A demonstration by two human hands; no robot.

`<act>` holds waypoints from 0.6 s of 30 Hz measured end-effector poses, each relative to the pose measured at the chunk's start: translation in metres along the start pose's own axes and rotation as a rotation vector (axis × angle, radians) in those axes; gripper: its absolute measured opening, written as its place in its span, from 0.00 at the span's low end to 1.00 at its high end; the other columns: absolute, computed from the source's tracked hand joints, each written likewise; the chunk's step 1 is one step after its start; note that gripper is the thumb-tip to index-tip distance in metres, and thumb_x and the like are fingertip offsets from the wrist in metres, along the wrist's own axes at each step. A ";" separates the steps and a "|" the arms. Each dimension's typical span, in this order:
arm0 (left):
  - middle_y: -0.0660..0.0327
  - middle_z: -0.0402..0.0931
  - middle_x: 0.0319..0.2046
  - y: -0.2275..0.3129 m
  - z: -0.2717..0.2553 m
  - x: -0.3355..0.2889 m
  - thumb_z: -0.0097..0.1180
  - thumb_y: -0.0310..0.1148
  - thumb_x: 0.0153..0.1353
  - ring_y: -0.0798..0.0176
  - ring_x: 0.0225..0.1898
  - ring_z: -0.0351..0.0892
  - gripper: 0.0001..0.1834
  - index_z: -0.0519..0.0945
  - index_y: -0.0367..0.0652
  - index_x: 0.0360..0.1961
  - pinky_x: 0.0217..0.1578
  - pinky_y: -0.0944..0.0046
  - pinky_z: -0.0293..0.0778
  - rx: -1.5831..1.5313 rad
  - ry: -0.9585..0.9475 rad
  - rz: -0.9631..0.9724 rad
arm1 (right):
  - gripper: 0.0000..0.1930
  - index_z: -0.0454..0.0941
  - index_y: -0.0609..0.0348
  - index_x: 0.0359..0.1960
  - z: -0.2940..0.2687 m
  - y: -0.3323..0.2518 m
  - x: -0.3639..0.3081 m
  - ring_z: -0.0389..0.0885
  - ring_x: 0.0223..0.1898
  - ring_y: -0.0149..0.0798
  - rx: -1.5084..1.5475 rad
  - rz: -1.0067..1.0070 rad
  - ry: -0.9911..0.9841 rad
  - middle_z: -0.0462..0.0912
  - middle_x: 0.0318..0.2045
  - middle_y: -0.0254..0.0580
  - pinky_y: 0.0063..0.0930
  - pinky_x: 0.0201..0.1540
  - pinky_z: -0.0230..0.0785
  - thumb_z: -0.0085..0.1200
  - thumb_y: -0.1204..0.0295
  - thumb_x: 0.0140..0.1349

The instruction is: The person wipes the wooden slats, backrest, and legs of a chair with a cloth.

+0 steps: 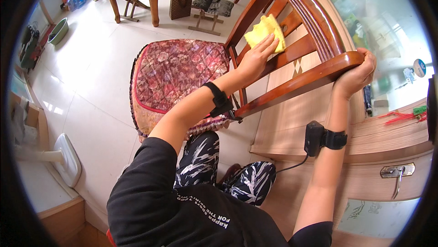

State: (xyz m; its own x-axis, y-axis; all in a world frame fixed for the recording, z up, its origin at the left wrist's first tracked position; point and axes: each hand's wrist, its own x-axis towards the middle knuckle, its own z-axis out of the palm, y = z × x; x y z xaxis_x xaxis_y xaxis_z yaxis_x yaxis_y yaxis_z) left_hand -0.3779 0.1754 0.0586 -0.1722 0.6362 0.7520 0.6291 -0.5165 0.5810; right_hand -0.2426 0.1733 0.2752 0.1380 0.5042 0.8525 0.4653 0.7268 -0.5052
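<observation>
A reddish-brown wooden chair stands before me, its slatted backrest on the right and its seat covered by a quilted floral cushion. My left hand reaches across the seat and presses a yellow cloth against the backrest slats. The fingers lie together over the cloth, and the thumb is hidden. At the upper corner of the backrest, my right hand is wrapped round the end of the wooden frame. Its fingertips are partly out of sight behind the wood.
Right behind the backrest is a light wood door with a metal handle and a glass panel. A folding stool, a paper bag and table legs stand farther off. A green basin lies at far left.
</observation>
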 end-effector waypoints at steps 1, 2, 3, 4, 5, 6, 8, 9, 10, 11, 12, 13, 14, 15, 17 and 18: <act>0.48 0.57 0.58 -0.007 0.002 -0.012 0.43 0.12 0.42 0.51 0.60 0.57 0.34 0.63 0.40 0.56 0.56 0.60 0.61 0.017 -0.023 -0.012 | 0.19 0.72 0.64 0.21 0.002 -0.002 0.000 0.69 0.31 0.37 0.004 0.019 -0.008 0.72 0.26 0.40 0.27 0.39 0.60 0.33 0.63 0.56; 0.48 0.57 0.58 -0.011 0.004 -0.024 0.43 0.12 0.42 0.51 0.60 0.57 0.34 0.62 0.39 0.56 0.56 0.60 0.61 0.031 -0.016 -0.024 | 0.19 0.73 0.63 0.22 0.002 -0.003 0.000 0.68 0.32 0.38 0.005 0.033 -0.013 0.71 0.27 0.40 0.28 0.40 0.60 0.32 0.63 0.56; 0.48 0.57 0.58 -0.016 0.008 -0.037 0.43 0.12 0.43 0.51 0.60 0.57 0.34 0.62 0.39 0.56 0.56 0.60 0.61 0.034 -0.026 -0.047 | 0.19 0.73 0.63 0.22 0.002 -0.005 0.001 0.69 0.32 0.38 0.002 0.016 -0.014 0.71 0.27 0.40 0.28 0.40 0.60 0.32 0.63 0.56; 0.47 0.57 0.58 -0.022 0.011 -0.051 0.42 0.12 0.43 0.50 0.59 0.58 0.33 0.62 0.38 0.56 0.56 0.60 0.61 0.037 -0.037 -0.070 | 0.19 0.73 0.63 0.22 0.003 -0.006 0.002 0.69 0.32 0.38 0.000 -0.001 -0.015 0.72 0.27 0.40 0.28 0.41 0.60 0.32 0.63 0.56; 0.47 0.57 0.58 -0.027 0.015 -0.065 0.42 0.12 0.44 0.50 0.59 0.58 0.33 0.62 0.38 0.56 0.56 0.60 0.61 0.038 -0.050 -0.092 | 0.19 0.73 0.63 0.22 0.002 -0.006 0.003 0.69 0.32 0.38 -0.005 -0.018 -0.015 0.72 0.27 0.41 0.28 0.41 0.60 0.33 0.63 0.56; 0.47 0.58 0.58 -0.028 0.017 -0.079 0.42 0.13 0.45 0.49 0.58 0.59 0.32 0.62 0.38 0.56 0.55 0.60 0.62 -0.005 -0.086 -0.174 | 0.18 0.73 0.63 0.22 0.002 -0.006 0.003 0.69 0.32 0.38 0.014 0.005 -0.005 0.72 0.27 0.41 0.28 0.41 0.60 0.33 0.64 0.56; 0.46 0.59 0.57 -0.028 0.020 -0.106 0.41 0.13 0.46 0.47 0.57 0.60 0.31 0.62 0.37 0.56 0.55 0.59 0.63 -0.088 -0.156 -0.336 | 0.18 0.73 0.63 0.21 -0.003 -0.006 0.004 0.69 0.32 0.38 0.003 0.002 -0.007 0.72 0.27 0.40 0.28 0.41 0.60 0.33 0.64 0.56; 0.45 0.59 0.56 -0.032 0.020 -0.116 0.41 0.13 0.47 0.46 0.56 0.62 0.30 0.63 0.37 0.56 0.54 0.59 0.64 -0.050 -0.152 -0.314 | 0.18 0.73 0.63 0.21 -0.004 -0.006 0.004 0.69 0.32 0.38 0.002 0.001 -0.011 0.72 0.27 0.40 0.28 0.40 0.60 0.33 0.64 0.56; 0.45 0.60 0.55 -0.036 0.021 -0.126 0.41 0.14 0.47 0.45 0.54 0.64 0.29 0.63 0.37 0.55 0.53 0.59 0.65 -0.013 -0.147 -0.292 | 0.19 0.71 0.65 0.19 -0.003 -0.007 0.002 0.69 0.28 0.36 0.022 -0.030 0.009 0.72 0.24 0.40 0.26 0.36 0.61 0.34 0.64 0.57; 0.44 0.61 0.55 -0.031 0.016 -0.126 0.40 0.14 0.48 0.44 0.53 0.65 0.28 0.63 0.36 0.55 0.52 0.58 0.66 0.020 -0.146 -0.269 | 0.18 0.71 0.65 0.19 -0.003 -0.005 0.002 0.69 0.28 0.36 0.030 -0.032 0.013 0.72 0.24 0.40 0.26 0.36 0.61 0.34 0.64 0.57; 0.46 0.64 0.53 -0.028 0.012 -0.124 0.40 0.15 0.49 0.44 0.49 0.69 0.27 0.64 0.38 0.54 0.48 0.57 0.69 -0.003 -0.190 -0.375 | 0.18 0.71 0.65 0.20 -0.003 -0.003 0.001 0.69 0.28 0.36 0.038 -0.034 0.016 0.72 0.24 0.41 0.26 0.36 0.61 0.34 0.64 0.57; 0.47 0.64 0.53 -0.026 0.010 -0.119 0.40 0.16 0.50 0.44 0.48 0.69 0.27 0.65 0.39 0.54 0.47 0.57 0.69 -0.017 -0.181 -0.353 | 0.18 0.71 0.65 0.20 -0.005 -0.001 0.001 0.69 0.28 0.36 0.046 -0.037 0.020 0.72 0.24 0.41 0.26 0.36 0.61 0.34 0.64 0.57; 0.47 0.64 0.53 -0.028 0.006 -0.110 0.40 0.16 0.50 0.44 0.47 0.70 0.26 0.65 0.40 0.54 0.47 0.57 0.70 -0.021 -0.164 -0.333 | 0.18 0.71 0.65 0.20 -0.004 -0.001 0.000 0.69 0.28 0.37 0.043 -0.028 0.014 0.73 0.24 0.41 0.27 0.36 0.61 0.34 0.65 0.57; 0.48 0.65 0.53 -0.026 0.004 -0.098 0.41 0.16 0.50 0.44 0.47 0.71 0.26 0.66 0.40 0.54 0.46 0.57 0.70 -0.033 -0.150 -0.311 | 0.18 0.71 0.65 0.20 -0.004 -0.002 0.000 0.69 0.28 0.37 0.044 -0.016 0.012 0.73 0.24 0.41 0.27 0.36 0.61 0.34 0.65 0.57; 0.50 0.66 0.52 -0.011 0.006 -0.063 0.41 0.17 0.52 0.45 0.47 0.70 0.24 0.68 0.41 0.52 0.46 0.57 0.70 -0.093 -0.026 -0.296 | 0.18 0.71 0.66 0.20 -0.004 -0.005 -0.002 0.69 0.28 0.37 0.040 0.008 0.011 0.73 0.24 0.41 0.27 0.36 0.62 0.34 0.65 0.57; 0.50 0.66 0.52 0.000 0.002 -0.040 0.42 0.18 0.52 0.45 0.48 0.69 0.23 0.68 0.41 0.52 0.47 0.58 0.69 -0.113 0.015 -0.259 | 0.18 0.71 0.65 0.20 -0.004 -0.003 -0.001 0.69 0.28 0.37 0.035 -0.013 0.011 0.73 0.24 0.41 0.27 0.36 0.62 0.33 0.65 0.57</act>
State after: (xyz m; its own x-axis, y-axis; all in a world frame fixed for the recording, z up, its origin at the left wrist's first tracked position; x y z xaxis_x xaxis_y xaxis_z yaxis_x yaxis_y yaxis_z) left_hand -0.3695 0.1507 0.0282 -0.3282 0.7469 0.5783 0.4746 -0.3990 0.7846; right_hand -0.2405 0.1683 0.2764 0.1419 0.4894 0.8605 0.4361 0.7495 -0.4981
